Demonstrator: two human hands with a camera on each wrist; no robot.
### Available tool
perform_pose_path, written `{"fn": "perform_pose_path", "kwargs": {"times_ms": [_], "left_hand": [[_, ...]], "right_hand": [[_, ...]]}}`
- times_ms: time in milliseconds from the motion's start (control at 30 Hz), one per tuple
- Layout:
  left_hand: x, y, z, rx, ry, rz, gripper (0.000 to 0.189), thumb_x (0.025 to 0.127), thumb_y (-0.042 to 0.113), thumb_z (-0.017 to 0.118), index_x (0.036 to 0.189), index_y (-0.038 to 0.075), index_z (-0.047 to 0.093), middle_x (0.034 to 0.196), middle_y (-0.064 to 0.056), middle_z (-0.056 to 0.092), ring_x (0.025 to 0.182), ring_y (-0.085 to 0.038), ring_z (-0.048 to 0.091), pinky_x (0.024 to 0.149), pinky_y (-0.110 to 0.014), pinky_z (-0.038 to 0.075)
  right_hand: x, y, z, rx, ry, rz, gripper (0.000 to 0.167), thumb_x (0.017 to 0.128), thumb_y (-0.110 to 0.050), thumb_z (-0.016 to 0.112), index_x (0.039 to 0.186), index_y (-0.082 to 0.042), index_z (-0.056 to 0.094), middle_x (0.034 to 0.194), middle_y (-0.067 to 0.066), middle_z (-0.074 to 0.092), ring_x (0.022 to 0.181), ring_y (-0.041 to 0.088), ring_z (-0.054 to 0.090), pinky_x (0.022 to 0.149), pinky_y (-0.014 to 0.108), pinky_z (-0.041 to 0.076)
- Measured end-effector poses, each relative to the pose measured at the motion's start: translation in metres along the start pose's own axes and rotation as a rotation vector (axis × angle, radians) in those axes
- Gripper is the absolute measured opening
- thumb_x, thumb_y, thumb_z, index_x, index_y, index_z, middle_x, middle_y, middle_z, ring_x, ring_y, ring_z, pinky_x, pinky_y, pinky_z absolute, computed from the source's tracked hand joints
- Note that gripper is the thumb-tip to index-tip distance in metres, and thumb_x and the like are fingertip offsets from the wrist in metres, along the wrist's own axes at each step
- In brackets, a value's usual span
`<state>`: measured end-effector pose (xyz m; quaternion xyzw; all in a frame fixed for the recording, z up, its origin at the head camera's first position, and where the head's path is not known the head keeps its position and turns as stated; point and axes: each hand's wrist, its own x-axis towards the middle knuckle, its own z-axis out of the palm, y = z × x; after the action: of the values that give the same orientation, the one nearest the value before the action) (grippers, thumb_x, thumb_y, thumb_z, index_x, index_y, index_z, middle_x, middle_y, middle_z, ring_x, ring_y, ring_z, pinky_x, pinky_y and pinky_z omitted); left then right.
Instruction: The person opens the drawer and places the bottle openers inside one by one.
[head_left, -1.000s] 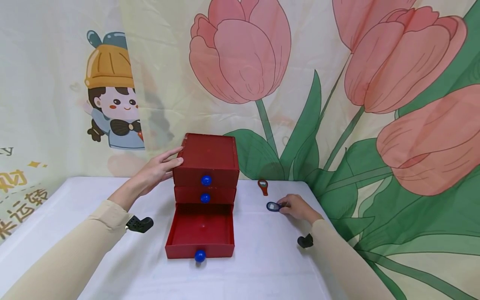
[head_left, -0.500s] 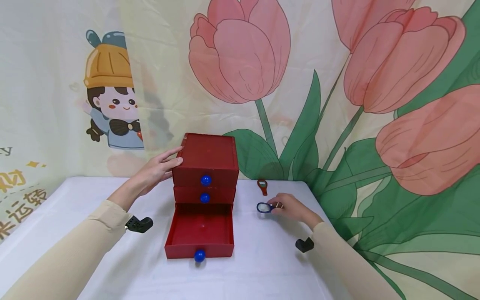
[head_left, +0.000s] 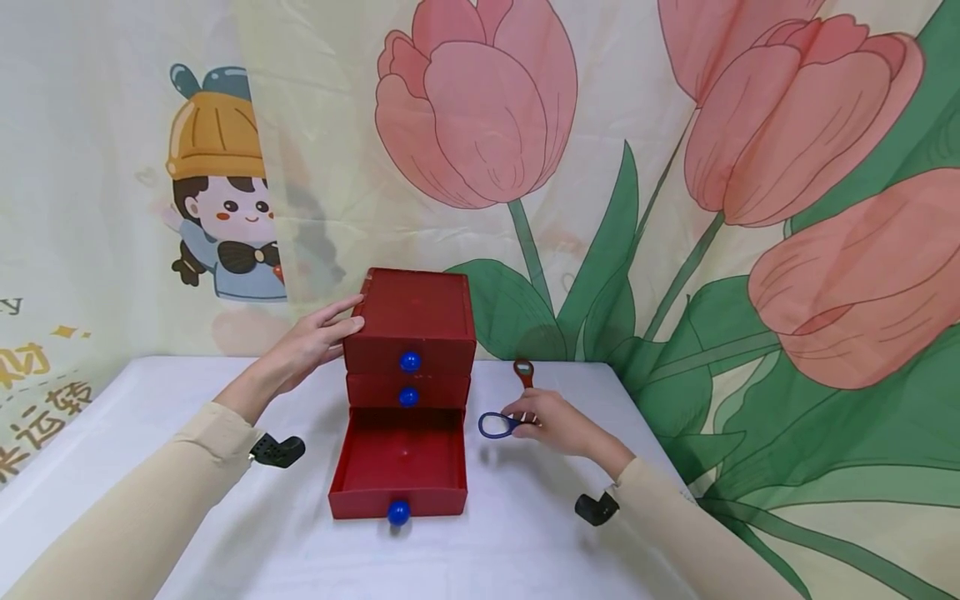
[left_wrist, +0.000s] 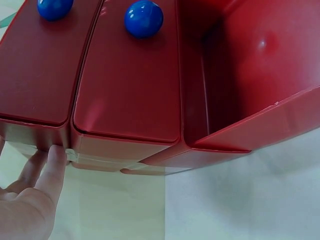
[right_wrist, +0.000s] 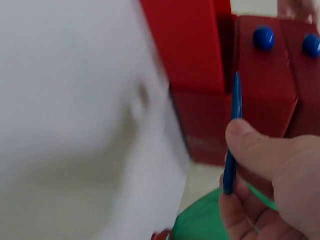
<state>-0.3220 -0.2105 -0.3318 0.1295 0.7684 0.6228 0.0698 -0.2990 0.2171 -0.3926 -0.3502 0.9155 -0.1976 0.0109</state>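
Observation:
My right hand (head_left: pixel 558 423) pinches a small blue magnifying glass (head_left: pixel 495 426) by its handle, between thumb and fingers, above the table. Its round lens points left toward the red drawer unit (head_left: pixel 420 304). In the right wrist view the magnifying glass (right_wrist: pixel 236 100) appears edge-on. My left hand (head_left: pixel 318 337) rests straight fingers and thumb against the unit's upper left side; in the left wrist view fingertips (left_wrist: pixel 56 152) touch the side wall. The bottom drawer (head_left: pixel 405 462) is pulled out, its inside bare. Above it, two drawers with blue knobs (head_left: pixel 409 362) are closed.
A red magnifying glass (head_left: pixel 524 372) lies on the white table (head_left: pixel 525 533) at the back, behind the right hand. A tulip-printed cloth (head_left: pixel 480 125) hangs just behind the table's far edge.
My right hand has lifted the blue magnifying glass off the table and carried it left toward the drawer unit. My left hand has stayed against the unit.

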Motion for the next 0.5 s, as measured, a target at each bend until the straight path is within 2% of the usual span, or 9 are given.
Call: {"fn": "perform_pose_path", "kwargs": {"times_ms": [233, 500], "left_hand": [[0.001, 0.000, 0.002, 0.000, -0.007, 0.006, 0.079, 0.109, 0.043, 0.058, 0.173, 0.028, 0.015, 0.176, -0.016, 0.020, 0.157, -0.043, 0.032, 0.125, -0.062, 0.029], [0.001, -0.001, 0.001, 0.000, -0.006, 0.003, 0.079, 0.109, 0.044, 0.058, 0.173, 0.028, 0.014, 0.176, -0.017, 0.019, 0.157, -0.043, 0.032, 0.125, -0.062, 0.028]], "right_hand": [[0.002, -0.036, 0.005, -0.001, 0.024, -0.030, 0.032, 0.094, -0.009, 0.082, 0.125, -0.005, 0.078, 0.100, 0.002, 0.069, 0.091, 0.012, 0.061, 0.074, 0.024, 0.056], [0.017, -0.066, 0.020, 0.001, -0.008, -0.074, 0.033, 0.096, -0.012, 0.080, 0.128, -0.007, 0.076, 0.105, 0.002, 0.070, 0.094, 0.014, 0.064, 0.076, 0.019, 0.055]]}}
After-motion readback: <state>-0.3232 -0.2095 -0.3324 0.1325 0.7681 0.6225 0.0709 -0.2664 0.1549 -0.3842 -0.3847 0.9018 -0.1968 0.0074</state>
